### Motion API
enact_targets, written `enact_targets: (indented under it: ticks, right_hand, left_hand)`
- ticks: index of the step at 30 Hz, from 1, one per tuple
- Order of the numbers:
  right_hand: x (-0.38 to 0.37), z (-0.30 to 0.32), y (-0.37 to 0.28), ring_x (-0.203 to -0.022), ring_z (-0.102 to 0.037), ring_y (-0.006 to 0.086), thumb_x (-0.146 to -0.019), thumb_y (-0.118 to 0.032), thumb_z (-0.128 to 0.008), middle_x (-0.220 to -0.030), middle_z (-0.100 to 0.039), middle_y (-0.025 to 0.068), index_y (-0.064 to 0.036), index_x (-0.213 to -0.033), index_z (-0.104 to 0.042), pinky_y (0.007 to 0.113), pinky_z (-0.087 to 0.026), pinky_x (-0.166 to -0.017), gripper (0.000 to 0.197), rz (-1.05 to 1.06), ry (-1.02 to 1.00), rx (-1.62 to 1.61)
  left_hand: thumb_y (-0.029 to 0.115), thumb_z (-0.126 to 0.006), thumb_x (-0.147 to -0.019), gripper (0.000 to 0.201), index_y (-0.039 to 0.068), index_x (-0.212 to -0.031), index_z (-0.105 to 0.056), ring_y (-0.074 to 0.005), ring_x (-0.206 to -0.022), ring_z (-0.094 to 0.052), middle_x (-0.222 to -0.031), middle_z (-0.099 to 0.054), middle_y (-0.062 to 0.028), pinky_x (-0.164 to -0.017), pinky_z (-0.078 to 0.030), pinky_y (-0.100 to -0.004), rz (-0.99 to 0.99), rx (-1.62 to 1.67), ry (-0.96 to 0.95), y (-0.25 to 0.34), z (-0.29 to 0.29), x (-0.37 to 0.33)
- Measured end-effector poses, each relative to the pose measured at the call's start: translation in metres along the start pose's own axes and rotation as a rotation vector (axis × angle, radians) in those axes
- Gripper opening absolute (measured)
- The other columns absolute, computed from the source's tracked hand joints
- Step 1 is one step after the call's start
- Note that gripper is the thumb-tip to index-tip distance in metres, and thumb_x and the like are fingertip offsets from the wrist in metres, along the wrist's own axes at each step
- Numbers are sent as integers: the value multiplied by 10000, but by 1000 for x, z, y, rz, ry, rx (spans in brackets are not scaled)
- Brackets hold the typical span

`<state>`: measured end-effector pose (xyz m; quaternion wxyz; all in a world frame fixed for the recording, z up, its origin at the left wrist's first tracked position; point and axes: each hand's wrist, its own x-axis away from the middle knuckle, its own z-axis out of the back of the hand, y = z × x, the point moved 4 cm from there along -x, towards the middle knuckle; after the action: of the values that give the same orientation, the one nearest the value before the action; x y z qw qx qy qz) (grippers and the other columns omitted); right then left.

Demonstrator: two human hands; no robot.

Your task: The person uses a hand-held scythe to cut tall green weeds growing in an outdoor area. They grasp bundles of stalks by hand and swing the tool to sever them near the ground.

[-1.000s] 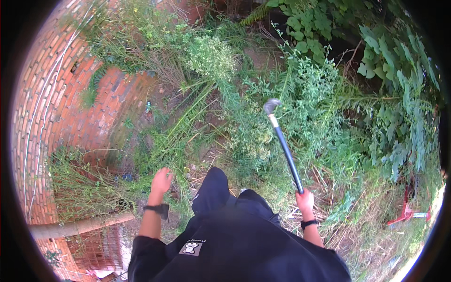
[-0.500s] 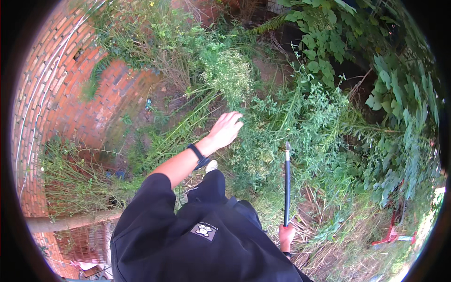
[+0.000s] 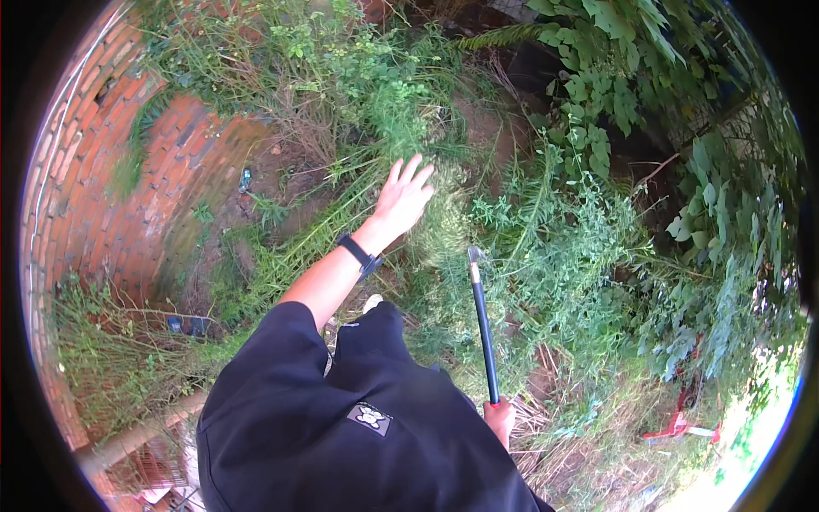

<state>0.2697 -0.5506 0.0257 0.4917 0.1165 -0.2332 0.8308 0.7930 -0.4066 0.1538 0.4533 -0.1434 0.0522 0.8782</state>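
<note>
Bare and with its fingers spread, my left hand reaches out over tall green weeds; a dark band circles the wrist. Nothing is held in it. My right hand is wrapped round the lower end of the long black handle of a sickle. The handle points forward and slightly left, and its small metal head lies over the weeds; the blade is too small to make out well. One light shoe shows beyond my dark trousers.
A red brick wall curves along the left. Leafy climbers hang at the right. Dry cut stalks lie near my right hand. A red metal object stands lower right, and a wooden pole lower left.
My left hand has moved up and slightly left, its fingers spreading wider. The sickle and my right hand have shifted left, and the handle now leans left. The whole view has shifted a little.
</note>
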Motion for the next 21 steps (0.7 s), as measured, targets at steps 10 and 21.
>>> enact_targets:
  ticks: [10, 21]
  right_hand:
    - [-6, -27, -19, -672, -658, 393, -731, -271, -653, -692, -646, 233, 2, -738, -644, 464, -519, -656, 274, 3, -114, -111]
    - [23, 1, 37, -735, -659, 422, -718, -257, -646, -728, -646, 253, 11, -769, -675, 485, -532, -683, 275, -28, -102, -19]
  left_hand:
    - [237, -660, -755, 199, 47, -808, -630, -316, -823, -635, -770, -656, -137, -833, -480, -433, -12, 199, -373, -48, -49, 137]
    - [279, -644, -832, 246, 35, -811, -669, -352, -855, -640, -829, -680, -186, -886, -466, -458, 222, 112, -459, -62, -62, 192]
